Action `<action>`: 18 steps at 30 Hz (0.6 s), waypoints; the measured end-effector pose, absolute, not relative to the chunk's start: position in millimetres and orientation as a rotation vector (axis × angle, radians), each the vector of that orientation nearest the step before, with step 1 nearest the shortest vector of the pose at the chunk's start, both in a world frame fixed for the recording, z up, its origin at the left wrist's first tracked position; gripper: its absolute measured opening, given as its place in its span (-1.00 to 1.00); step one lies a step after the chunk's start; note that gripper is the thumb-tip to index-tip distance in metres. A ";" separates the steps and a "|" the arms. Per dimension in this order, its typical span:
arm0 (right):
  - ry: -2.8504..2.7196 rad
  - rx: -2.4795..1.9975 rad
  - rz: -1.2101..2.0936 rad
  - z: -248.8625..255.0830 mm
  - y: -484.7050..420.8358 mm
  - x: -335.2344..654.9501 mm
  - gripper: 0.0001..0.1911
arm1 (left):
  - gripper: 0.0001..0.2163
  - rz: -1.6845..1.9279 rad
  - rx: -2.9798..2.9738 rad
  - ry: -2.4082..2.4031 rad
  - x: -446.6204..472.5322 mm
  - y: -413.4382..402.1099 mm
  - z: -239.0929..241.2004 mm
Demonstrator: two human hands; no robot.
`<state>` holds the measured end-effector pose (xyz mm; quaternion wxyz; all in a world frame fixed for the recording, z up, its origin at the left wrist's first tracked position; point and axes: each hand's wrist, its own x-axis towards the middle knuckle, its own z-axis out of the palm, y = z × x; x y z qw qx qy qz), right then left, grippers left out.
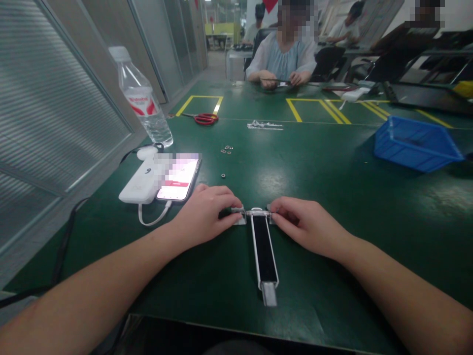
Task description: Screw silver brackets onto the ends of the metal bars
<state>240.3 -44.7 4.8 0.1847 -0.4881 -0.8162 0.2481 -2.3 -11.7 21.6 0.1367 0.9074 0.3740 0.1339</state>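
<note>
A long black strip in a silver metal frame [264, 249] lies lengthwise on the green table [332, 197], one end pointing at me. At its far end sits a small silver crosspiece [257, 213]. My left hand [205, 216] is closed in a pinch on the left end of that crosspiece. My right hand [306, 224] pinches the right end in the same way. Both hands rest on the table. What lies under the fingertips is hidden.
A phone [179, 178] on a white power bank [138, 185] lies left, with a water bottle [142, 98] behind. Small metal rings [226, 150], red scissors [205, 119], loose silver parts [264, 125] and a blue bin [416, 143] lie farther off. A person [284, 54] works at the far side.
</note>
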 end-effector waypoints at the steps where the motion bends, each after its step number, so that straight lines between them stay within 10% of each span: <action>1: -2.300 -1.373 0.699 4.9 -44.7 240.4 -0.87 | -0.88 0.388 2.642 1.071 -2.7 -11.6 20.8; 18: -2.292 -1.362 0.693 2.1 -45.4 242.0 -0.86 | -0.86 0.491 2.560 1.045 -1.6 -13.4 19.5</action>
